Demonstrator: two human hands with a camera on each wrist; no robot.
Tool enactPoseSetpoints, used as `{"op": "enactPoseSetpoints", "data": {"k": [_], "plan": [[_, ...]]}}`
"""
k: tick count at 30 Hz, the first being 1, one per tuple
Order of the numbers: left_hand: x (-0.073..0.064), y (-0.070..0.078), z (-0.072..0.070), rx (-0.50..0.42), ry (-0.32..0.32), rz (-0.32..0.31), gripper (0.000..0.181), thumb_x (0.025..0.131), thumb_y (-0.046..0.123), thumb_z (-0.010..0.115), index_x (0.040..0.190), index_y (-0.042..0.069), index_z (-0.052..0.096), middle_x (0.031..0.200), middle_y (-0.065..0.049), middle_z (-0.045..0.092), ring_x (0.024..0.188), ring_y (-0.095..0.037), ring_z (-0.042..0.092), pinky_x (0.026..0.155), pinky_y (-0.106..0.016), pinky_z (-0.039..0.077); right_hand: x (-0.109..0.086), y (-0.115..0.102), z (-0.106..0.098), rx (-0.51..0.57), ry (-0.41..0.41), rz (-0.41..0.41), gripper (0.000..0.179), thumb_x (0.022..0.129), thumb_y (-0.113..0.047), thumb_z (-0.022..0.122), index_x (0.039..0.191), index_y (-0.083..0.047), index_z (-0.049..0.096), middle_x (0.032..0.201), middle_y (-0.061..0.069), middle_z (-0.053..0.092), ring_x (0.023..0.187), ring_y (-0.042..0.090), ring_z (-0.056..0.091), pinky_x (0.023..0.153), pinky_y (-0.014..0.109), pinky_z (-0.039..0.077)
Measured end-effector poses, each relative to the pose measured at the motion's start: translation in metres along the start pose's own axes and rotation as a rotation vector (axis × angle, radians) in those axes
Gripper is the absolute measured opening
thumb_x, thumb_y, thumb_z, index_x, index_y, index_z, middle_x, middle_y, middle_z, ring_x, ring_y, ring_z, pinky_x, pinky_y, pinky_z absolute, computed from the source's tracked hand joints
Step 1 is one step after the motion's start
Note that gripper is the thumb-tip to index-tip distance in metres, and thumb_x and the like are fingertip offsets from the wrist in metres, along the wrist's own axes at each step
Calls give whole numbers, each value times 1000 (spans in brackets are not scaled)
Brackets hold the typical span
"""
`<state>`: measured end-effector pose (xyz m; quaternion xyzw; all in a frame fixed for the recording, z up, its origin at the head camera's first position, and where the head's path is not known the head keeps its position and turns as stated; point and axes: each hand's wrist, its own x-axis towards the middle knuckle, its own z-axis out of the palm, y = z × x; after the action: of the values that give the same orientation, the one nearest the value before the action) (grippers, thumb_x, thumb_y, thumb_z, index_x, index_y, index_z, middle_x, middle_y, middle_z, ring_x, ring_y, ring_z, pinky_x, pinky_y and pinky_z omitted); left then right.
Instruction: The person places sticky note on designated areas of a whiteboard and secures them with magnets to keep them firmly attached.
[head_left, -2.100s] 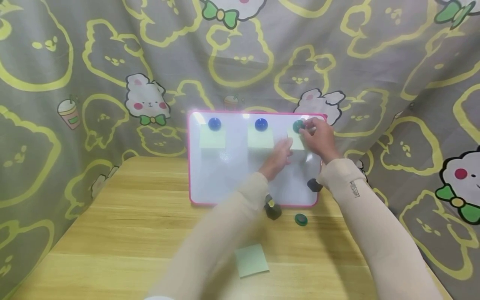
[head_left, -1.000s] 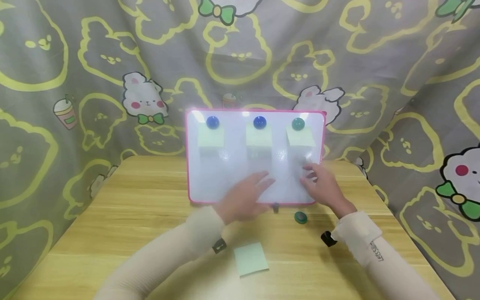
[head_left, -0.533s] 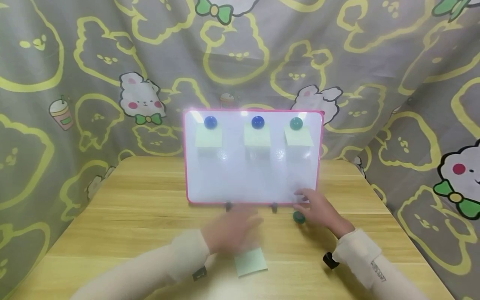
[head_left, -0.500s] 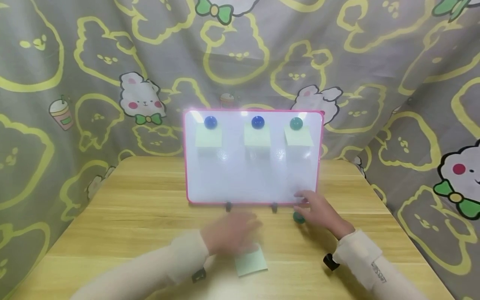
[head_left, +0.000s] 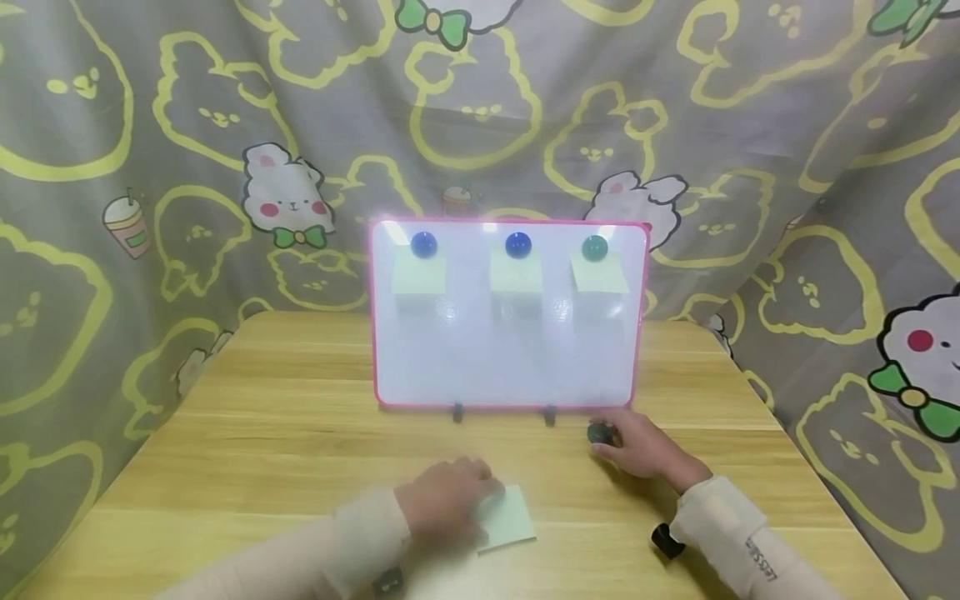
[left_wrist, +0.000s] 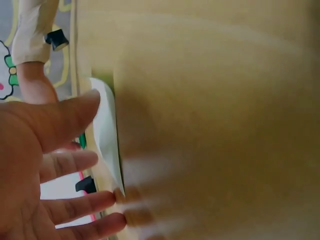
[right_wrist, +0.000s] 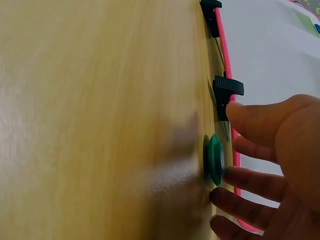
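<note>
My left hand (head_left: 447,502) is over the left side of a pale green sticky note pad (head_left: 512,521) on the table. In the left wrist view the pad (left_wrist: 105,125) shows edge-on, its sheet curving up, near the thumb and spread fingers. My right hand (head_left: 647,450) is at a green round magnet (head_left: 598,433) lying on the table before the whiteboard (head_left: 480,354). In the right wrist view the magnet (right_wrist: 215,160) is near the extended fingertips; whether they touch it I cannot tell. A second green magnet (head_left: 595,247) and two blue magnets hold notes on the board.
The pink-framed board stands on two black clip feet (head_left: 551,414) at the back of the wooden table (head_left: 300,467). A patterned curtain (head_left: 480,125) hangs behind and to the sides. Small black devices (head_left: 667,541) sit at both wrists.
Both hands have come down from the board's upper right, leaving the green magnet on its note. The left hand has moved to the sticky note pad, the right to the loose green magnet.
</note>
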<state>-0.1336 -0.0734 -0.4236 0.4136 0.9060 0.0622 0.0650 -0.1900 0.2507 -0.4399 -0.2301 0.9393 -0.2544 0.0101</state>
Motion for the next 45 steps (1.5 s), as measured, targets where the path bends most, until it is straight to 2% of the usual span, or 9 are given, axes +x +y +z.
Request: {"op": "enactPoseSetpoints", "data": {"k": [5, 15, 19, 24, 29, 33, 36, 40, 45], "plan": [[-2, 2, 1, 32, 33, 7, 47, 65, 33, 75, 108, 20, 60, 102, 1, 54, 85, -14, 49, 65, -24, 44, 1, 4, 1, -6, -32, 0, 25, 80, -22, 68, 101, -10, 62, 89, -4, 56, 75, 15, 48, 67, 33, 43], [-3, -3, -2, 27, 73, -16, 27, 71, 14, 66, 97, 18, 65, 85, 4, 51, 71, -9, 46, 59, -18, 40, 0, 4, 0, -47, -36, -12, 25, 77, -17, 72, 100, -10, 63, 92, -3, 59, 83, 14, 54, 75, 37, 47], [-5, -4, -3, -18, 69, -45, 22, 72, 22, 71, 93, 19, 65, 81, 6, 47, 69, -7, 43, 58, -17, 38, 0, 2, -1, -55, -41, -19, 23, 77, -15, 71, 98, -9, 63, 91, -3, 59, 83, 15, 54, 74, 38, 47], [-7, -5, -3, -34, 64, -49, 38, 64, 32, 77, 96, 18, 61, 89, 3, 48, 74, -10, 44, 61, -19, 40, 1, 0, -3, -49, -40, -18, 21, 77, -14, 71, 96, -9, 64, 90, -2, 59, 84, 17, 54, 75, 39, 47], [-5, -9, 0, -58, 121, 37, 60, 60, 16, 79, 116, 18, 57, 108, -2, 54, 93, -18, 52, 80, -29, 46, 1, -2, -4, -49, -44, -7, 22, 77, -14, 71, 97, -9, 64, 92, -1, 60, 85, 18, 55, 76, 39, 47], [-2, -12, 2, 47, 130, 163, 72, 61, 2, 68, 124, 34, 53, 121, -5, 52, 105, -22, 50, 89, -39, 41, 1, -3, -4, -49, -37, -1, 22, 77, -14, 71, 96, -9, 63, 92, -1, 60, 86, 18, 55, 77, 40, 46], [-1, -13, 3, 131, 121, 194, 68, 62, 3, 63, 119, 40, 55, 111, -1, 54, 94, -17, 50, 79, -33, 41, 1, -2, -4, -46, -36, 2, 22, 77, -14, 71, 96, -9, 64, 92, -1, 60, 86, 18, 55, 77, 40, 46], [1, -17, 2, 164, 188, 169, 44, 62, 9, 68, 101, 27, 63, 84, 7, 52, 75, -8, 45, 64, -20, 37, 1, 0, -3, -49, -42, 1, 21, 77, -15, 71, 96, -10, 63, 92, -2, 59, 86, 17, 55, 77, 40, 46], [1, -23, -3, 25, 173, 74, 24, 66, 1, 63, 83, 18, 62, 74, 7, 52, 67, -8, 48, 58, -16, 40, 2, 0, -3, -46, -41, 0, 21, 77, -15, 71, 96, -10, 63, 92, -2, 59, 86, 17, 54, 77, 39, 46]]}}
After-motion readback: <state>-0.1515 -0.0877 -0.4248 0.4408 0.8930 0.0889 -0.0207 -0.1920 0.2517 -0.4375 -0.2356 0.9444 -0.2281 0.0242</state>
